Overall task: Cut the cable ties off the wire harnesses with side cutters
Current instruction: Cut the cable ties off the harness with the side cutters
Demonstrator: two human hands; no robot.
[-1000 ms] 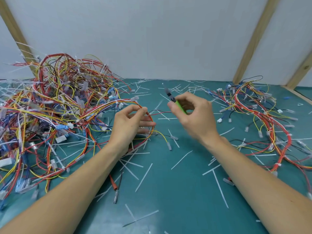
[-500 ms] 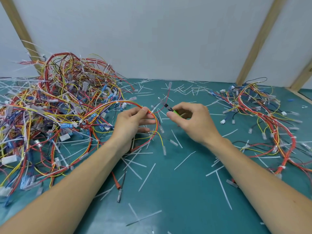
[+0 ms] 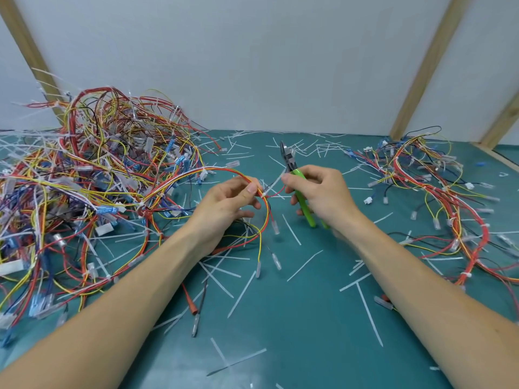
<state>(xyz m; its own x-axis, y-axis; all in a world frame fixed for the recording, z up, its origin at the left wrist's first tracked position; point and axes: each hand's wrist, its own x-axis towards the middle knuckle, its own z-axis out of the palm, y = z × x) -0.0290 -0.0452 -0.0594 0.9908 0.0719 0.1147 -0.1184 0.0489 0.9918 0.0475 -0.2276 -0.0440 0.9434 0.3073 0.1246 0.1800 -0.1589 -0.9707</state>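
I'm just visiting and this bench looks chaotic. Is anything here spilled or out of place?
White cut cable ties lie scattered all over the green mat, among the tangled wire harnesses. That looks like trimming debris, not an accident. Nothing looks damaged.

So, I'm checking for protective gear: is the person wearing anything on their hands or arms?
No. The left hand and right hand are bare, without gloves, rings or a watch, and both forearms are bare, with no sleeves in view.

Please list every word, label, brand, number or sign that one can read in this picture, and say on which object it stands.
None can be read. The side cutters in the right hand show no legible brand. The wire harnesses and white cable ties carry no visible print; their connectors are too small to tell.
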